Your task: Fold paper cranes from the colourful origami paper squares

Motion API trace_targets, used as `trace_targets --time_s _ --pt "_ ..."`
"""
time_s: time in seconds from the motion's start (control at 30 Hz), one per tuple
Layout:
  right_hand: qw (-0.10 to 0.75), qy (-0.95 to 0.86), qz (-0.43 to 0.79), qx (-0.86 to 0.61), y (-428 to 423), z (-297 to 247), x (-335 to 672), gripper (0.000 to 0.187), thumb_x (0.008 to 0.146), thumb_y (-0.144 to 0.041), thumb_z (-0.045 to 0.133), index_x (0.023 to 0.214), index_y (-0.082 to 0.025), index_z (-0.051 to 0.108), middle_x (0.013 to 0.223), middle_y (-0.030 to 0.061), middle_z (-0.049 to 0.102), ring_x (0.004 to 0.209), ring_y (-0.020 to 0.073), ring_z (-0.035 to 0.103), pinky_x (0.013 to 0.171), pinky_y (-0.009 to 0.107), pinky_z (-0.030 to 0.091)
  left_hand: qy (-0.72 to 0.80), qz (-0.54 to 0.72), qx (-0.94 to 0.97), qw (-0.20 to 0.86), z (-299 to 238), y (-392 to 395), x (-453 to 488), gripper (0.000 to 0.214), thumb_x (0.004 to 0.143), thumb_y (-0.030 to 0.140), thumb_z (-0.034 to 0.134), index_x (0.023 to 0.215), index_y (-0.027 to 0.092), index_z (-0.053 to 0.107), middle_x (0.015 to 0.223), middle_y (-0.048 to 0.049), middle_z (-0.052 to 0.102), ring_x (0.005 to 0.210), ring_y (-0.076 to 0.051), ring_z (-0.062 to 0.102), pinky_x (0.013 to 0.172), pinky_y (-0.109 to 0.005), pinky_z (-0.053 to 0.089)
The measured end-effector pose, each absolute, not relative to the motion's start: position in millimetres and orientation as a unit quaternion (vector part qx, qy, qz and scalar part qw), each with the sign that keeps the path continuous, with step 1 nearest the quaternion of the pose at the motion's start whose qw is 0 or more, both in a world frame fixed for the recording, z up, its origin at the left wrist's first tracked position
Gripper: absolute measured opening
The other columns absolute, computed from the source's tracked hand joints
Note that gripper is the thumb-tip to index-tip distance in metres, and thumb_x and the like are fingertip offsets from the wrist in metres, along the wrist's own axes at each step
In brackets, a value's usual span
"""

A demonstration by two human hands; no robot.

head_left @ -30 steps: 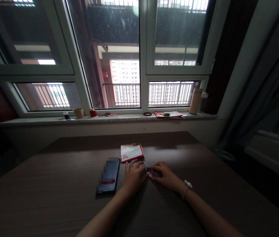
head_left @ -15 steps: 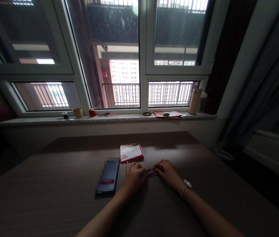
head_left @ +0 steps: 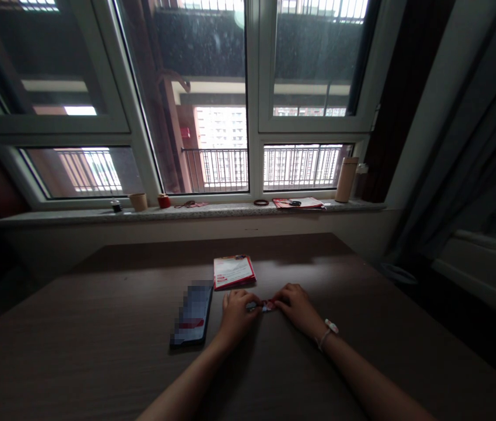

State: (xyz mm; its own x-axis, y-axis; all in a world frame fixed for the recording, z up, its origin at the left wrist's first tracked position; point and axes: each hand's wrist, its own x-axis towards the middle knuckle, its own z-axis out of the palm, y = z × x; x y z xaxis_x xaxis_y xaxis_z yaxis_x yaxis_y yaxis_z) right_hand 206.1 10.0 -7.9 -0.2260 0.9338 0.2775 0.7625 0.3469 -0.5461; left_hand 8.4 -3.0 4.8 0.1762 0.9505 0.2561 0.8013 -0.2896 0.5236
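A small strip of red and white printed paper (head_left: 267, 306), seemingly folded, lies low over the table between my hands. My left hand (head_left: 239, 313) pinches its left end with thumb and fingers curled around it. At the right end, the fingertips of my right hand (head_left: 297, 307) are closed on the same strip. A bracelet (head_left: 330, 329) circles my right wrist. Just beyond my left hand is a stack of red-edged printed sheets (head_left: 233, 271). To the left of that hand a phone (head_left: 193, 316) lies face up, its screen partly pixelated.
All this rests on a dark wooden table (head_left: 99, 316). Behind it, the windowsill (head_left: 230, 210) bears a paper cup (head_left: 138, 202), a red spool-like item (head_left: 164, 201), a dark ring (head_left: 261, 202), scissors (head_left: 292, 203) on papers and a tan bottle (head_left: 346, 180).
The paper strip has tilted between my fingers, and more of its lighter face shows. My left fingers have drawn in slightly; the phone and sheets stay put.
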Motion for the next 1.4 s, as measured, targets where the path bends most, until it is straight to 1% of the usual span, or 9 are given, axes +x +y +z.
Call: trace_targets --time_s 0.3,0.47,0.63,0.8,0.93,1.07,1.23,1.4 --pt "0.303 -0.762 0.14 -0.555 10.7 -9.8 205.4 0.013 0.085 -0.027 0.059 0.094 -0.021 0.065 0.095 0.0043 0.066 0.097 0.0215 0.054 0.088 0.032 0.038 0.587 0.249 0.762 0.111 3.3 -3.1 5.9 0.016 0.08 0.035 0.064 0.092 0.037 0.074 0.103 0.0009 0.068 0.106 -0.023 0.051 0.1 -0.042 0.031" --pt "0.301 -0.768 0.137 -0.548 9.5 -9.8 204.7 0.013 0.086 -0.029 0.058 0.092 -0.023 0.069 0.095 0.0034 0.064 0.099 0.021 0.053 0.091 0.033 0.036 0.59 0.24 0.765 0.097 3.7 -3.0 5.3 0.018 0.081 0.039 0.063 0.094 0.04 0.075 0.105 -0.0001 0.068 0.106 -0.025 0.051 0.101 -0.046 0.03" --pt "0.289 -0.772 0.135 -0.55 7.8 -9.3 204.6 0.015 0.086 -0.036 0.06 0.09 -0.029 0.073 0.094 0.0027 0.062 0.1 0.0209 0.053 0.092 0.033 0.035 0.6 0.235 0.759 0.094 3.5 -3.0 5.3 0.016 0.078 0.039 0.067 0.091 0.042 0.075 0.116 0.0011 0.065 0.113 -0.027 0.047 0.102 -0.048 0.031" --pt "0.296 -0.772 0.123 -0.549 4.5 -7.0 204.0 0.023 0.084 -0.047 0.062 0.091 -0.029 0.074 0.092 0.003 0.062 0.098 0.021 0.053 0.091 0.034 0.036 0.604 0.238 0.755 0.094 2.5 -2.8 5.8 0.014 0.078 0.039 0.067 0.089 0.041 0.076 0.121 0.0016 0.064 0.117 -0.028 0.044 0.104 -0.05 0.028" --pt "0.304 -0.773 0.109 -0.546 3.5 -8.6 202.4 0.029 0.084 -0.053 0.06 0.092 -0.029 0.074 0.093 0.0035 0.061 0.098 0.0211 0.053 0.093 0.034 0.036 0.595 0.243 0.76 0.093 1.4 -3.7 7.1 0.011 0.077 0.041 0.068 0.083 0.036 0.076 0.122 0.0012 0.063 0.119 -0.028 0.043 0.106 -0.052 0.025" --pt "0.306 -0.77 0.097 -0.552 3.5 -10.5 200.8 0.026 0.085 -0.05 0.059 0.097 -0.031 0.073 0.098 0.0046 0.06 0.1 0.0218 0.052 0.094 0.035 0.036 0.588 0.246 0.765 0.095 2.5 -5.7 9.2 0.011 0.077 0.042 0.068 0.079 0.033 0.075 0.123 0.0017 0.063 0.122 -0.028 0.042 0.107 -0.055 0.021" --pt "0.292 -0.769 0.087 -0.562 5.7 -10.3 199.9 0.021 0.085 -0.042 0.063 0.102 -0.034 0.072 0.105 0.005 0.058 0.105 0.0229 0.049 0.096 0.037 0.035 0.587 0.24 0.765 0.117 4.7 -5.3 8.3 0.014 0.076 0.043 0.068 0.072 0.032 0.075 0.125 0.0018 0.062 0.124 -0.03 0.04 0.108 -0.059 0.018" --pt "0.291 -0.768 0.083 -0.565 8.2 -12.4 198.7 0.021 0.085 -0.04 0.062 0.103 -0.035 0.071 0.104 0.0052 0.058 0.105 0.0233 0.049 0.096 0.038 0.035 0.585 0.226 0.765 0.145 4.1 -2.3 4.2 0.012 0.071 0.045 0.071 0.075 0.034 0.075 0.129 0.0009 0.059 0.127 -0.033 0.037 0.107 -0.067 0.012"
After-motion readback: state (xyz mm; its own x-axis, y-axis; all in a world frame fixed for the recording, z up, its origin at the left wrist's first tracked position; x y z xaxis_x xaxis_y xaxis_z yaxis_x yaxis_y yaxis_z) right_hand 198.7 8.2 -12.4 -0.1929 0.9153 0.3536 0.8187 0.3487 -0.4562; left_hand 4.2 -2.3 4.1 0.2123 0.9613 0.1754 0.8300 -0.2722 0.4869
